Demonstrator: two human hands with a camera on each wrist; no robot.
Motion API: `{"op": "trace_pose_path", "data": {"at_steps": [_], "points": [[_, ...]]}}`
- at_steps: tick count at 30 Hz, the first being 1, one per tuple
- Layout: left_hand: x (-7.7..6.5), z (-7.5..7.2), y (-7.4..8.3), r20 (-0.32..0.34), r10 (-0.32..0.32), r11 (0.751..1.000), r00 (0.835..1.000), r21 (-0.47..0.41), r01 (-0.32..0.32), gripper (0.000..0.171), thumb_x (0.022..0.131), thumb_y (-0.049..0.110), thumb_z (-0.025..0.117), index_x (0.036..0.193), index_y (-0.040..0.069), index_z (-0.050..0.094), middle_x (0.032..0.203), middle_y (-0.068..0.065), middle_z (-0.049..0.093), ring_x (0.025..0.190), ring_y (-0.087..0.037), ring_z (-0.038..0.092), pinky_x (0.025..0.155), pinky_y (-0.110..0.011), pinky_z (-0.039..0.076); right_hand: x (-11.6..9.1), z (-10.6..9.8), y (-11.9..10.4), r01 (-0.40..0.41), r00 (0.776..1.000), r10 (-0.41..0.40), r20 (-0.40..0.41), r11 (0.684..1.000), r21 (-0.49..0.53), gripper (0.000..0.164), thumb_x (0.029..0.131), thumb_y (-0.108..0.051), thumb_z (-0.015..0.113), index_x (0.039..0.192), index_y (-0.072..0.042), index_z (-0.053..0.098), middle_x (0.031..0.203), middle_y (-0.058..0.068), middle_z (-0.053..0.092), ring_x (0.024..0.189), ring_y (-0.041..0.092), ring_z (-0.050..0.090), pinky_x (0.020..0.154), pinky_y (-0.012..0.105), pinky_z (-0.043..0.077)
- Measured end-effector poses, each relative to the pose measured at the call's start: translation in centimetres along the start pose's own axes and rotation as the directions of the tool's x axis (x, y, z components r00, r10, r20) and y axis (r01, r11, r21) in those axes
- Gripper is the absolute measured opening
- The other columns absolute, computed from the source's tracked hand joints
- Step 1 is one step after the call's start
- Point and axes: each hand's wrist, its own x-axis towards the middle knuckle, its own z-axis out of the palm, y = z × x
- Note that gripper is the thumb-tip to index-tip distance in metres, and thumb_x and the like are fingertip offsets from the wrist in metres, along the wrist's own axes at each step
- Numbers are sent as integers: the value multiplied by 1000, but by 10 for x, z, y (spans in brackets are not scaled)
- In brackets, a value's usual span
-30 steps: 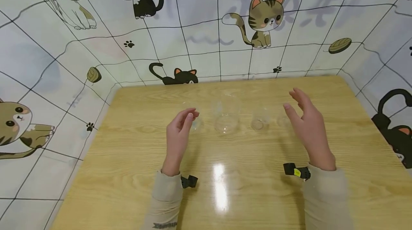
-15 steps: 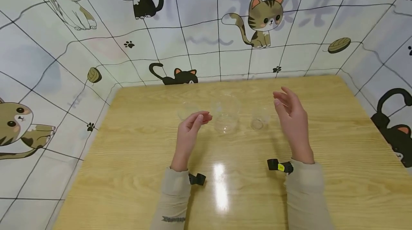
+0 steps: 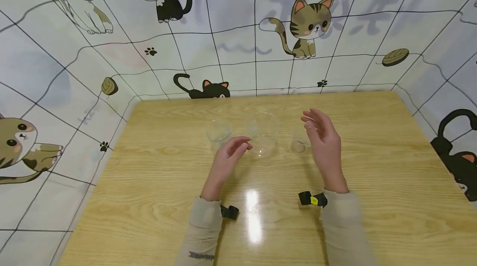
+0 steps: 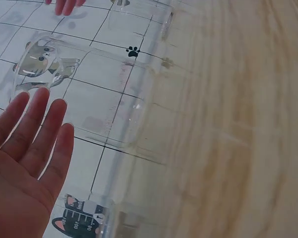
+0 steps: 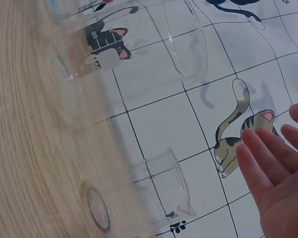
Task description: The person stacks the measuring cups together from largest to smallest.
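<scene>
Three clear glass vessels stand in a row on the table. The left one is a small beaker [image 3: 218, 130] with printed volume marks, seen as a graduated wall [image 4: 84, 218] in the left wrist view. The widest is the middle beaker [image 3: 262, 124]. To its right stands a smaller, narrow-based glass [image 3: 299, 146]. My left hand [image 3: 230, 156] is held with relaxed, bent fingers in front of the gap between the left and middle beakers. My right hand [image 3: 325, 146] is raised beside the small glass, fingers extended in the right wrist view. Neither hand holds anything.
The wooden table [image 3: 149, 200] meets a wall sheet [image 3: 238, 42] printed with cats and grid lines, which also rises on both sides. A bright light reflection [image 3: 254, 216] lies on the tabletop. Wrist cameras [image 3: 230, 212] are strapped at both cuffs.
My right hand has moved left, now overlapping the place where another clear glass showed at the right. My left hand has shifted right and slightly nearer, uncovering the left beaker.
</scene>
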Motion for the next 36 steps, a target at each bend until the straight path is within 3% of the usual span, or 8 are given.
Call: {"op": "trace_pose_path", "data": {"at_steps": [4, 7, 12, 18, 23, 27, 31, 36], "points": [[2, 0, -4, 3, -20, 997, 1000, -76, 20, 31, 92, 21, 49, 116, 1, 53, 106, -20, 59, 101, -31, 54, 84, -38, 44, -2, 8, 1, 21, 1000, -22, 8, 996, 84, 36, 92, -12, 48, 128, -11, 46, 124, 10, 51, 112, 24, 49, 89, 23, 40], [2, 0, -12, 50, -85, 983, 995, -158, 92, 36, 93, 21, 49, 117, -5, 49, 111, -26, 54, 105, -39, 50, 86, -45, 42, -4, 14, 2, 20, 999, -24, 34, 994, 109, 38, 92, -10, 48, 129, -9, 45, 126, 8, 49, 116, 24, 45, 91, 24, 39], [2, 0, -24, 141, -182, 960, 973, -186, 207, 44, 93, 26, 48, 124, -5, 43, 122, -26, 46, 112, -38, 45, 90, -46, 39, -7, 23, 3, 58, 994, -69, 84, 990, 130, 41, 91, -5, 47, 131, -5, 41, 131, 7, 44, 120, 27, 41, 96, 34, 35], [6, 3, -28, 139, -143, 966, 980, -196, 169, 49, 93, 25, 48, 131, -2, 35, 131, -23, 38, 118, -31, 40, 95, -44, 36, -6, 31, 2, 60, 990, -76, 120, 989, 133, 44, 91, -6, 48, 134, -10, 38, 134, 5, 41, 122, 26, 38, 97, 43, 33], [7, 4, -29, 153, -141, 973, 978, -161, 166, 56, 93, 25, 48, 138, 2, 24, 139, -18, 30, 125, -30, 33, 98, -40, 32, -9, 39, 3, 43, 984, -64, 165, 991, 128, 49, 91, -6, 48, 137, -9, 32, 138, 4, 36, 125, 25, 35, 98, 42, 31], [8, 6, -32, 162, -122, 968, 979, -201, 153, 59, 93, 24, 47, 141, 5, 18, 143, -15, 25, 128, -31, 28, 100, -40, 29, -11, 44, 5, 24, 979, -48, 199, 992, 121, 54, 91, -9, 49, 140, -9, 25, 142, 1, 30, 127, 24, 32, 99, 41, 30], [11, 8, -38, 135, -104, 960, 985, -247, 135, 56, 93, 25, 47, 141, 11, 22, 143, -8, 27, 129, -27, 28, 102, -39, 26, -12, 46, 5, 4, 975, -31, 221, 993, 121, 60, 90, -10, 50, 142, -9, 19, 144, 1, 24, 130, 25, 27, 101, 42, 27], [16, 10, -53, 106, -143, 955, 984, -245, 165, 52, 91, 27, 50, 138, 26, 29, 140, 7, 32, 128, -17, 30, 101, -35, 27, -12, 51, 5, -31, 964, -3, 266, 992, 122, 66, 89, -8, 52, 142, -6, 13, 146, 9, 19, 132, 26, 20, 104, 40, 21]]}}
